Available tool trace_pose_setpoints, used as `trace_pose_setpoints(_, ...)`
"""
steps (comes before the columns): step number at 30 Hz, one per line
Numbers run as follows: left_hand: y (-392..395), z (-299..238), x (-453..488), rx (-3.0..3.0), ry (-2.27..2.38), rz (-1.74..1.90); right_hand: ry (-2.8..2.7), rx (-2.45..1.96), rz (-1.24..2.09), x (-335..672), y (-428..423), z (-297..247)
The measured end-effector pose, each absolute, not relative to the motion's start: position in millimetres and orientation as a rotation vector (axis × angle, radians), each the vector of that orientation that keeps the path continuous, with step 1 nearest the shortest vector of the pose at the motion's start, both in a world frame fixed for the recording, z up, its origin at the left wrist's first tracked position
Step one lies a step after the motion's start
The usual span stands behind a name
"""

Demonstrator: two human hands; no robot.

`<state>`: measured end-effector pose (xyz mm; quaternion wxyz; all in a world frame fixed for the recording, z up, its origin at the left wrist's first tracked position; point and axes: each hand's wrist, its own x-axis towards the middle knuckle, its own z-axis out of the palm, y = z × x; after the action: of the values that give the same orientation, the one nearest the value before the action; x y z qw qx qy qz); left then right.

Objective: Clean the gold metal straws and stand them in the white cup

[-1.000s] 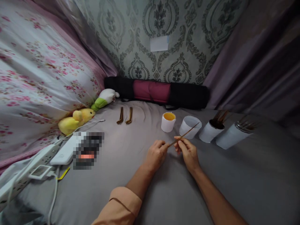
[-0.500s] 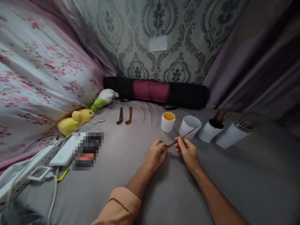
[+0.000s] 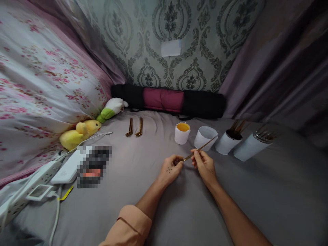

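Note:
A thin brown stick (image 3: 203,147) is held between both hands over the grey sheet (image 3: 143,160). My right hand (image 3: 204,165) pinches it near the middle, its far end pointing up right toward the empty white cup (image 3: 205,138). My left hand (image 3: 171,167) is curled closed at the stick's near end, fingertips on it. A white cup with yellow contents (image 3: 182,132) stands just beyond the hands. Two more white cups (image 3: 227,141) (image 3: 251,146) to the right hold several brown sticks.
Two bent brown sticks (image 3: 135,126) lie at the back left. A yellow plush (image 3: 78,132), a green-white plush (image 3: 112,107), a white power bank (image 3: 68,166) and a power strip (image 3: 28,186) with cables sit at left. A black-maroon roll (image 3: 167,100) lies along the wall.
The view has shifted slightly. My left hand has rolled a little so its back shows more; both hands still hold the stick at nearly the same place.

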<state>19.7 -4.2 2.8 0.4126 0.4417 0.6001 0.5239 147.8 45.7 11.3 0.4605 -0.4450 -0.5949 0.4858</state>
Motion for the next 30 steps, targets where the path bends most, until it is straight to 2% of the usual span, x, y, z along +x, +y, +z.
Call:
trace_pose_setpoints(17,-7.2,12.2,18.7,0.596,1.035,1.158,-1.484,-1.099,1.180,151.6,47.4,11.9)
trace_pose_setpoints(30,-10.8,12.5,20.7,0.534,0.851,1.078,-1.495,-1.069,1.243,156.8,50.5,9.0)
